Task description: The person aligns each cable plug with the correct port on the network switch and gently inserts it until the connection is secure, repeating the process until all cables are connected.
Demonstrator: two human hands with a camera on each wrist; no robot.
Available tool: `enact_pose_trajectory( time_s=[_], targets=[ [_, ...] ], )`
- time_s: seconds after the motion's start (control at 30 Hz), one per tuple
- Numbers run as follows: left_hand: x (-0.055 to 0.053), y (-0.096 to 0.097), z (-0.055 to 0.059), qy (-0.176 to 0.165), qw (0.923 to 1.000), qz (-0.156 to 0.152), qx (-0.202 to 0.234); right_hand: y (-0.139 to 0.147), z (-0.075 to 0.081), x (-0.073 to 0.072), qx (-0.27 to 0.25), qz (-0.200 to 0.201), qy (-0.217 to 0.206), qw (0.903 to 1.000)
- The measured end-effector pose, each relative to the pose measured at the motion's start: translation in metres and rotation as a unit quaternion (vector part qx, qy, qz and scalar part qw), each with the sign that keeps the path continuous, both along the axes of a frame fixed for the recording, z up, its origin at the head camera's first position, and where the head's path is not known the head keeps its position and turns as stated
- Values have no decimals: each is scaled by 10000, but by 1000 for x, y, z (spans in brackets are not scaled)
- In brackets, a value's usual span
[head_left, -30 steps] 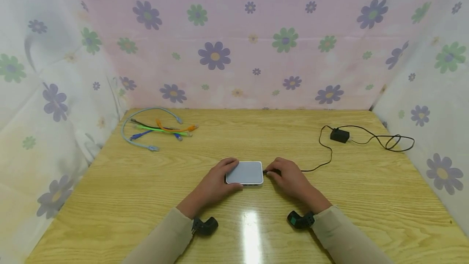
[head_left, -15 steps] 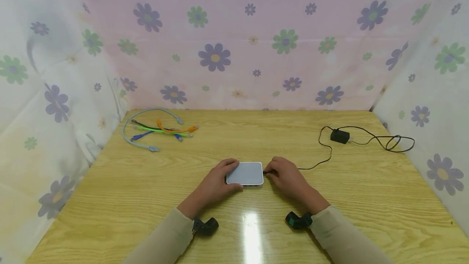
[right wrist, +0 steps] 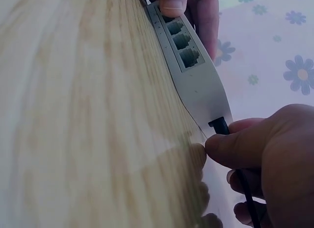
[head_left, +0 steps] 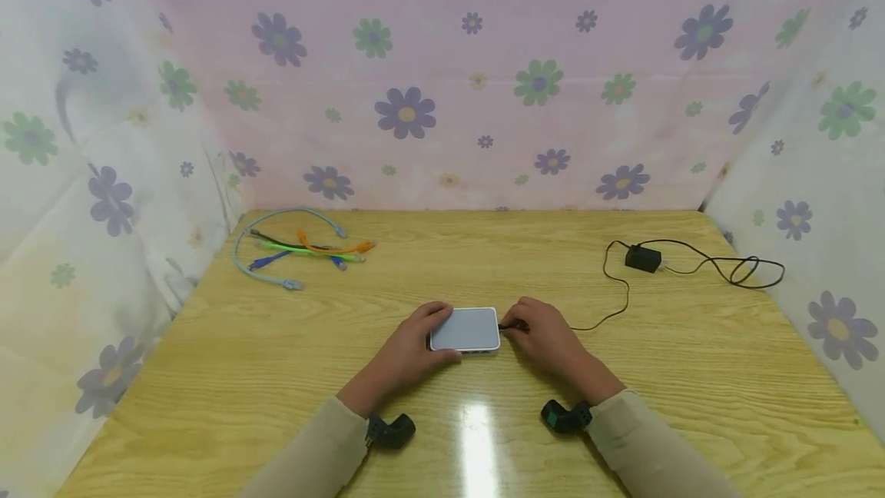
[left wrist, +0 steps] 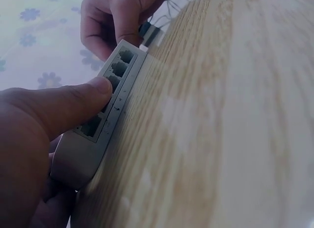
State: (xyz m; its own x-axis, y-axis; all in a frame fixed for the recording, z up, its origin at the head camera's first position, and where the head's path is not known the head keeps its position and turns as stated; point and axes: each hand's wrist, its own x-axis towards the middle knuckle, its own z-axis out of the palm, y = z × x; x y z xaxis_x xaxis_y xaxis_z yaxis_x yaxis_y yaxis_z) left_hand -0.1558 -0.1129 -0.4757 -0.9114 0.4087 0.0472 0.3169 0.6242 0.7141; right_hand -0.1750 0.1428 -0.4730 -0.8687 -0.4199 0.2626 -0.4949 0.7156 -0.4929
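Cord [right wrist: 248, 194] has shifted slightly since a moment ago, the right hand [head_left: 545, 333] pinching its plug [right wrist: 219, 125] at the box's [head_left: 465, 330] end, the left hand [head_left: 409, 346] gripping the box on the table [head_left: 276, 352].

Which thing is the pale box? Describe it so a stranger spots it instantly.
On the yellowish wood-grain table, look between the bare left hand and bare right hand. There sits a flat, grey-topped, white-edged rectangular box. Unlike the black rectangular adapter farther right, it is pale and shows a row of sockets.
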Motion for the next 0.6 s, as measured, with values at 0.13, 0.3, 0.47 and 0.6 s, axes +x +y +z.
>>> enact_pose_trajectory(
  time_s=[0.13,0.3,0.47,0.6],
  targets=[
    [0,0,1,-49,10000,-39,6,2,-1,0,22,-15,-74,10000],
    [-1,0,0,-14,9999,-108,2,2,-2,0,76,26,-7,10000],
    [-1,-1,0,-67,10000,-50,-33,2,-2,1,50,90,23,9999],
    [-1,-1,0,-56,10000,-27,-37,2,-1,2,1,125,66,9999]
  ],
)
